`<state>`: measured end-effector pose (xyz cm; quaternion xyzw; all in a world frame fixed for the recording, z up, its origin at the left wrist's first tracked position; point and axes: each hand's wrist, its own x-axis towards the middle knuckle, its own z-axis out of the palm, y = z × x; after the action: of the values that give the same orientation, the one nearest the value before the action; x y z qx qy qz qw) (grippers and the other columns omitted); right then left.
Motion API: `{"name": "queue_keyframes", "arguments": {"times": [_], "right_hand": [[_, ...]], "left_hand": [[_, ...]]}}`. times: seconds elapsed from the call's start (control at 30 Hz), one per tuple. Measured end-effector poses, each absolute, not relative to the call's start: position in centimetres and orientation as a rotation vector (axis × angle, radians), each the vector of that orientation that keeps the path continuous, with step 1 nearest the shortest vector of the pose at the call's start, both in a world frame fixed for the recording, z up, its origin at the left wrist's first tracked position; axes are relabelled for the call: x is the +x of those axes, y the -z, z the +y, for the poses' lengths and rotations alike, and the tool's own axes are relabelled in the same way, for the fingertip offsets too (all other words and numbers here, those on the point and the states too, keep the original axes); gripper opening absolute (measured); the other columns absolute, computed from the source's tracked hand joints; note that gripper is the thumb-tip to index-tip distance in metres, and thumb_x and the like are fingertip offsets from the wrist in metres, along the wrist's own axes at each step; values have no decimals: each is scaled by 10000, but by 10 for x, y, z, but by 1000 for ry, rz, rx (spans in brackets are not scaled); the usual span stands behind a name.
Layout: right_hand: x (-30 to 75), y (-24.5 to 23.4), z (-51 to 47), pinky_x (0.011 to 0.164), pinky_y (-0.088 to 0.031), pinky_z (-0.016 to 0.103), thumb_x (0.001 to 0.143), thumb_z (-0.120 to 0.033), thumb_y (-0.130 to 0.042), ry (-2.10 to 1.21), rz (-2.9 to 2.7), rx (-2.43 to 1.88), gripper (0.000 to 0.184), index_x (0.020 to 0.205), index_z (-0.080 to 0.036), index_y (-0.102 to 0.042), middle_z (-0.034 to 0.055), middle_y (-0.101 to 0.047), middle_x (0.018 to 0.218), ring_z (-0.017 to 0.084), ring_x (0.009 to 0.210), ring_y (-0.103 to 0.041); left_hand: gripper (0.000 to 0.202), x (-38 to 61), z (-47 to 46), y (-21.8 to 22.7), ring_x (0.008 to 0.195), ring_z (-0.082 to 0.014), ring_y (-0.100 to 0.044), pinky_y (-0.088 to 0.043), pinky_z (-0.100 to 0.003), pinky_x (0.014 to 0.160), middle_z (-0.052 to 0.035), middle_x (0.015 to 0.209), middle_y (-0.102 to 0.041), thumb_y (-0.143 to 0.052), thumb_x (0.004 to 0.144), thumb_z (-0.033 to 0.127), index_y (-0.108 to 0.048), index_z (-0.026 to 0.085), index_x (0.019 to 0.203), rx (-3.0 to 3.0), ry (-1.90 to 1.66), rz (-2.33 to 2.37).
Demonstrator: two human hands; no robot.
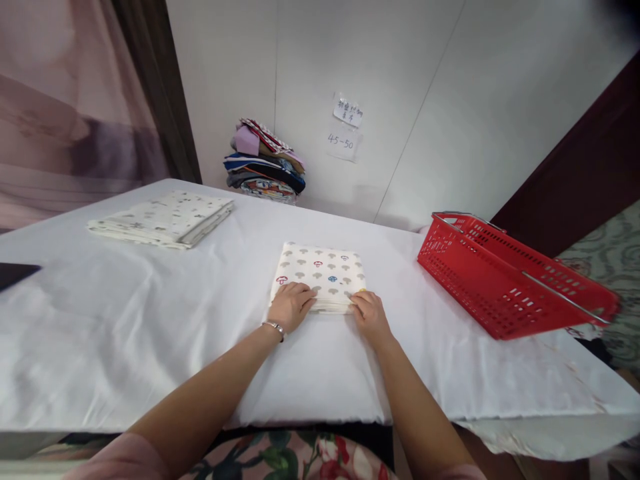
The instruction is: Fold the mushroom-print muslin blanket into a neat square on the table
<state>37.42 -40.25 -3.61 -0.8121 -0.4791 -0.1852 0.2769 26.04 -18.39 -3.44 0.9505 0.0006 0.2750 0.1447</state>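
A small folded cloth [324,272], cream with grey mushroom shapes and a few red and blue ones, lies flat on the white-covered table in front of me. My left hand [291,307], with a bracelet at the wrist, grips its near edge at the left, fingers on top and thumb along the folded layers. At the near right corner, my right hand [371,316] pinches the same edge. The undersides of the fingers are hidden. Several layers show along the front fold between the two hands.
A larger folded patterned cloth [165,217] lies at the table's back left. A red perforated basket [500,287] with metal handles stands on the right. Piled fabrics [265,163] rise behind the far edge, below handwritten paper signs [344,139]. A dark flat object [17,275] sits far left.
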Motion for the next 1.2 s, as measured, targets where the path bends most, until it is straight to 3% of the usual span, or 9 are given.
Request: {"name": "queue_keyframes", "arguments": {"times": [0.43,0.8,1.2], "right_hand": [[372,36,-401,826,-367,354,816,-192,-461,503,-1260,-2170,191,938,-196,-609,55,-594,929,195,931,-499],[374,38,-399,809,-382,344,855,-248,-463,519,-1215,-2182,185,948,-220,-620,46,-601,931,187,924,-509],[370,37,-396,811,-374,352,855,-239,-457,512,-1194,-2214,207,978,-227,-623,51,-589,934,191,918,-507]], "left_hand": [[198,261,-185,25,912,-197,-516,-360,-372,821,-39,937,-621,-454,859,266,-624,246,959,2799,-749,-97],[262,274,-184,12,811,-182,-509,-377,-341,725,-35,839,-608,-401,885,308,-649,230,853,2852,-511,-93],[275,274,-189,17,799,-184,-493,-372,-338,709,-53,824,-577,-363,896,302,-617,203,861,2838,-612,-133]]}}
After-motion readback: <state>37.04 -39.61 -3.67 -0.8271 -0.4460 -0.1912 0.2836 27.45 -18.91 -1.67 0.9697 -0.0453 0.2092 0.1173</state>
